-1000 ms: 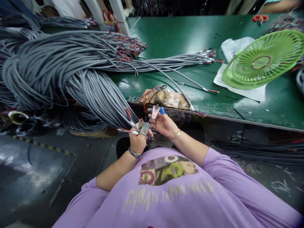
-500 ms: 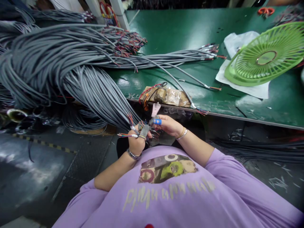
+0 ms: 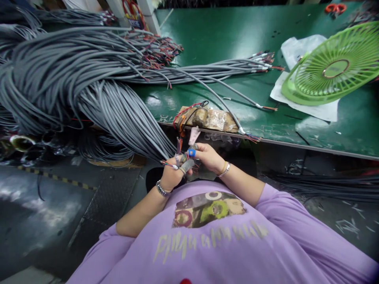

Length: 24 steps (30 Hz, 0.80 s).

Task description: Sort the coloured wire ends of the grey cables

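Note:
Fingers closed, my left hand (image 3: 172, 173) grips the coloured wire ends of grey cables, near the lower end of a thick grey cable bundle (image 3: 124, 118). Grey wrapping covers its thumb. Close against it is my right hand (image 3: 209, 157), with a blue band on one finger and its fingertips pinched at the wire ends. The fingertips of both hands meet, and the exact wires between them are too small to make out. A wooden block (image 3: 217, 119) with a metal part and red and black wires lies at the table edge, just above my hands.
More grey cables (image 3: 207, 73) with stripped ends lie across the green table (image 3: 231, 31). A green fan (image 3: 336, 69) stands on white paper at the right. Orange-handled scissors (image 3: 335, 8) lie at the back right. Dark cables (image 3: 319, 187) are below the table at the right.
My left hand has turned slightly, and its wrapped thumb now reaches further right. The wire ends in it have shifted right and up. My right hand has moved slightly left.

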### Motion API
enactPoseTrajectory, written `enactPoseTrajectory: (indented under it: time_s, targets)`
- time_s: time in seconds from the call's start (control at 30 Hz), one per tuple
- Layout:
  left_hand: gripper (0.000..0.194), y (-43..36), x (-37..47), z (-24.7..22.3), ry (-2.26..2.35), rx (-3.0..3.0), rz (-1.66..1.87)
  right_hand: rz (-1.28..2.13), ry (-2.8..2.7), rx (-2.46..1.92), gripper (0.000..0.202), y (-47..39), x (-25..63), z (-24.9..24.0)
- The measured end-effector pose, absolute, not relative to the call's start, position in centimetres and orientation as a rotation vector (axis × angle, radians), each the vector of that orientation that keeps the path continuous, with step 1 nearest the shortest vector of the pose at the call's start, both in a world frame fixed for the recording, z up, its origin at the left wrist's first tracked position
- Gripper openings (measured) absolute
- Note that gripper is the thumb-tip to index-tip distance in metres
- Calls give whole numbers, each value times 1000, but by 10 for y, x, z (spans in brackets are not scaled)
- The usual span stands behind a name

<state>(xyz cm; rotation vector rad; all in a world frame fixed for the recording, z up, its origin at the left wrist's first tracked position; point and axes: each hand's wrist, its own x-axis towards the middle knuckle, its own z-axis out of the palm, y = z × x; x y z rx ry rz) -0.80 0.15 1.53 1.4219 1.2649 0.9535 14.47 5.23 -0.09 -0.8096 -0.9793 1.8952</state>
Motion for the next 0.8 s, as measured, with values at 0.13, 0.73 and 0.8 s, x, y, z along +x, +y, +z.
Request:
enactPoseTrajectory:
  time_s: [0.13, 0.73, 0.8]
  targets:
    - [36, 0, -6, 11, 1296, 1275, 1155, 2026, -781, -763, 32, 59, 150, -16]
    - [26, 21, 23, 14, 1404, 1109, 1484, 1902, -594, -826, 42, 76, 147, 7]
    - [26, 22, 23, 12, 1406, 1111, 1477, 1946, -554, -797, 38, 76, 148, 8]
